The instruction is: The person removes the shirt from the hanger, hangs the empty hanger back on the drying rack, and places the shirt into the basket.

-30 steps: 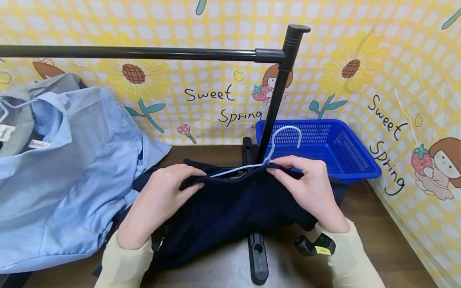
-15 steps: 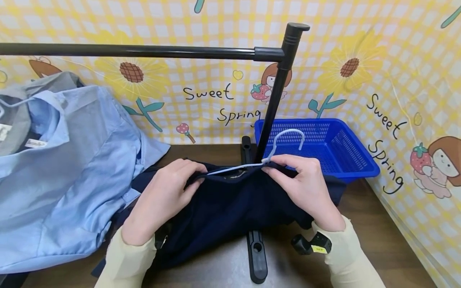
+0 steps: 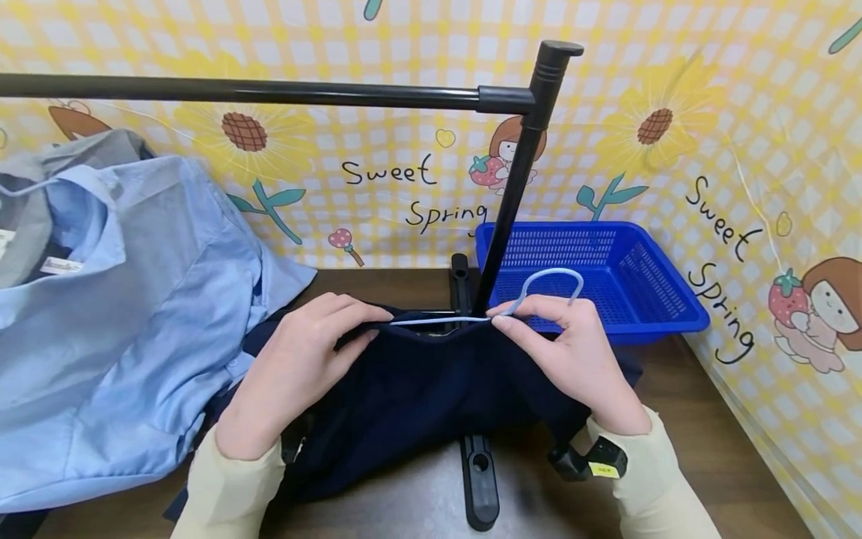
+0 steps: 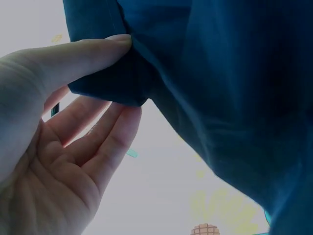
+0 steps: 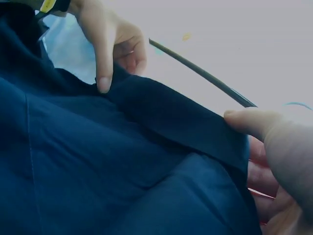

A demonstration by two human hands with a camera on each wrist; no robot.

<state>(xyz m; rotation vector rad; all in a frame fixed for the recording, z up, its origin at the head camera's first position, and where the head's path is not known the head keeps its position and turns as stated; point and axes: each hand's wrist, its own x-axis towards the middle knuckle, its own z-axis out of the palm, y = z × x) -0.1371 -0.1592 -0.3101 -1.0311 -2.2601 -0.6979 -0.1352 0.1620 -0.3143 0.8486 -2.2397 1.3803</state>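
Note:
A dark navy shirt [image 3: 431, 397] hangs between both hands, its upper edge stretched sideways. My left hand [image 3: 303, 359] pinches that edge at the left; in the left wrist view, thumb and fingers hold a folded corner of the navy cloth [image 4: 105, 73]. My right hand [image 3: 572, 344] pinches the edge at the right, together with the neck of a light blue hanger [image 3: 438, 320]. The hanger's hook leans right, over the back of the right hand. One hanger arm reaches the left fingertips; the rest of it is hidden. Thumb and fingers of the right hand [image 5: 288, 152] grip a folded band.
A black clothes rack bar [image 3: 269, 91] runs across the back, with its post [image 3: 515, 187] rising behind the right hand. A blue basket [image 3: 673, 326] stands at the right. Light blue and grey shirts [image 3: 155, 322] hang at the left. The rack's foot [image 3: 480, 486] lies below.
The hanger's hook has tipped down and to the right, and its visible arm now lies nearly level. Both hands keep their hold on the navy shirt with little movement.

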